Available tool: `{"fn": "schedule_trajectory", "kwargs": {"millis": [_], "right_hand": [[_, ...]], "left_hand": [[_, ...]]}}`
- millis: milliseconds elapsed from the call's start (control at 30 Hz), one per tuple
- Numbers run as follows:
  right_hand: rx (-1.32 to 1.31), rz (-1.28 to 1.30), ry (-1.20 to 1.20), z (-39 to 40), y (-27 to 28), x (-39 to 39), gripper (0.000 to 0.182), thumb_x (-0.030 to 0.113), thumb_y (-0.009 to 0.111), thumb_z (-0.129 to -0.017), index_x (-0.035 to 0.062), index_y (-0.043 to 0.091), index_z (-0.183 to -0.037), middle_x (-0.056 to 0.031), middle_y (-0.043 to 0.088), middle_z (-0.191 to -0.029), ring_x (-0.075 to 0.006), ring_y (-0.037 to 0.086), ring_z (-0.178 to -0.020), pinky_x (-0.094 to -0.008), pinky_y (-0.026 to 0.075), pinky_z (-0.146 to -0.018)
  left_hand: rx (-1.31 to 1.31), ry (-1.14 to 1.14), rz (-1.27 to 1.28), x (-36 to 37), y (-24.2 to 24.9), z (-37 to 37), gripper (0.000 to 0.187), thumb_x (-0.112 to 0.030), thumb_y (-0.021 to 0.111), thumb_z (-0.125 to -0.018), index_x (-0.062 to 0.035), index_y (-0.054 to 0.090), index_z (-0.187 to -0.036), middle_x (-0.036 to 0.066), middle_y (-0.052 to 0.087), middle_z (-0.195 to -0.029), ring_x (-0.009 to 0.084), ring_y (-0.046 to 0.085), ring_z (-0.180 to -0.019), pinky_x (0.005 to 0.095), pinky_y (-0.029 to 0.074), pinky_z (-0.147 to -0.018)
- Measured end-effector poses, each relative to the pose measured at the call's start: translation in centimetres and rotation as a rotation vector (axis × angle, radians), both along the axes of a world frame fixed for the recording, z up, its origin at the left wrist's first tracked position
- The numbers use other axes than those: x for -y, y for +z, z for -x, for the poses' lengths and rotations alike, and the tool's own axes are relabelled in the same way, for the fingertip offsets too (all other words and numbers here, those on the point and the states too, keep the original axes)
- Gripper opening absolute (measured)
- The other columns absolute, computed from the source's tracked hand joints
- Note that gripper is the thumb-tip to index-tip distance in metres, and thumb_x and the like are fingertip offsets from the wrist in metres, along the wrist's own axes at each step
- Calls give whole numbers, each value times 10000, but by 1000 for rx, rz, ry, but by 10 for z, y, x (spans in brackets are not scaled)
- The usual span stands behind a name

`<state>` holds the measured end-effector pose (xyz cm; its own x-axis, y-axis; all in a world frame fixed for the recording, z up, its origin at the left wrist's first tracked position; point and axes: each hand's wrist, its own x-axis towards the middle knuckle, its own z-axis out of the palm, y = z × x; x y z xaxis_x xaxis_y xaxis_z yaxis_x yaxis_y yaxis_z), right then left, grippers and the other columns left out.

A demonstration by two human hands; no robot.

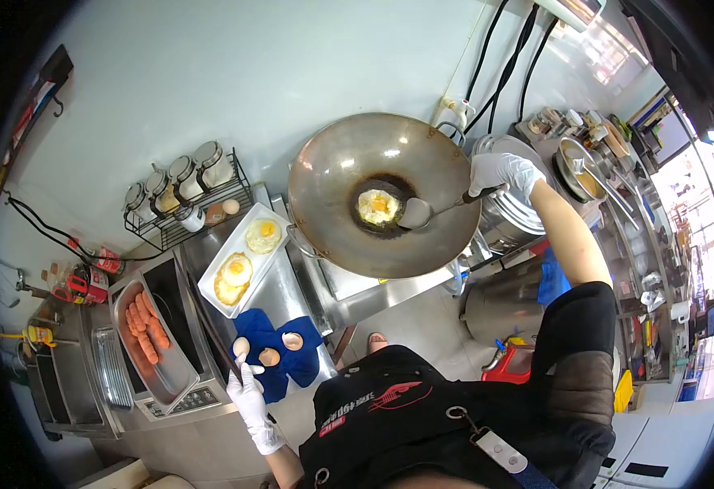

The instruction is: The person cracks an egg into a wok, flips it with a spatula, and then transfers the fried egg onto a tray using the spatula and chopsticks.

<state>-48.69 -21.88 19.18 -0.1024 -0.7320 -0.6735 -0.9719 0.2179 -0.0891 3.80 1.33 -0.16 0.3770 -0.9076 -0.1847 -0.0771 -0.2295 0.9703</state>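
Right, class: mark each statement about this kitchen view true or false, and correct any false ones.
1. One egg is frying in the wok. True.
2. The right hand holds the ladle. True.
3. The white plate is bare. False: two fried eggs lie on it.
4. The metal tray holds bread. False: it holds sausages.
5. The left hand is beside the blue cloth. True.

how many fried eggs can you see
3: one in the wok beside the spatula held by the right hand, two on the white plate, at and. None seem hidden.
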Motion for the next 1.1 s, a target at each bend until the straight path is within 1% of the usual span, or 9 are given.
{"fn": "schedule_trajectory", "kwargs": {"millis": [233,300,367,467,767,900,967,1000,1100], "right_hand": [[-60,165,123,-21,-13,13,232,154,612,-692,-25,544,-561,-67,512,-484,-188,519,-434,-316,415,-429],[-97,173,133,-18,-25,17,214,172,626,-698,-31,597,-634,-115,590,-570,-256,607,-553,-364,484,-537],[-248,492,299,-15,-35,13,234,219,649,-705,-10,660,-756,-163,651,-730,-308,649,-742,-402,499,-686],[-302,453,229,-19,-24,6,300,257,674,-701,9,678,-870,-189,658,-853,-323,634,-883,-412,474,-784],[-150,412,125,28,-30,-27,261,248,676,-716,0,683,-797,-174,648,-710,-311,633,-717,-378,477,-689],[-79,293,-94,24,-38,-39,309,244,675,-698,23,681,-914,-180,663,-893,-319,640,-868,-390,492,-780],[-40,469,67,38,-73,-34,302,232,661,-714,-11,680,-892,-168,632,-668,-238,624,-598,-343,480,-611],[-71,283,-74,15,-59,-34,304,254,666,-708,39,685,-921,-170,669,-877,-306,651,-831,-378,497,-757],[172,392,-215,20,-108,-31,346,241,684,-721,8,676,-977,-155,650,-717,-244,641,-611,-343,505,-584]], "left_hand": [[42,22,-15,-7,0,-5,265,-181,468,-967,-47,592,-1159,0,620,-712,7,352,-439,179,264,-393],[38,28,-17,-9,2,-4,263,-181,469,-967,-48,593,-1157,0,621,-711,7,352,-439,180,263,-392],[34,33,-19,-9,4,-3,261,-180,470,-966,-48,594,-1154,1,621,-710,8,352,-440,181,262,-392],[22,39,-37,-8,5,-2,255,-179,471,-966,-53,597,-1148,2,621,-710,8,353,-440,180,261,-392],[29,6,-21,1,5,0,248,-173,471,-965,-59,594,-1149,0,619,-708,4,350,-440,175,259,-392],[26,-17,-15,8,6,5,251,-170,475,-963,-46,590,-1149,4,614,-694,3,352,-443,171,263,-395],[23,-14,-16,11,10,8,252,-169,476,-963,-41,588,-1149,5,612,-690,3,352,-444,171,264,-396],[41,-13,-25,12,12,10,255,-169,477,-962,-37,586,-1152,5,612,-689,3,351,-444,171,265,-397],[57,-9,-26,11,15,12,260,-169,475,-962,-33,583,-1156,4,612,-688,4,351,-443,171,265,-396]]}}
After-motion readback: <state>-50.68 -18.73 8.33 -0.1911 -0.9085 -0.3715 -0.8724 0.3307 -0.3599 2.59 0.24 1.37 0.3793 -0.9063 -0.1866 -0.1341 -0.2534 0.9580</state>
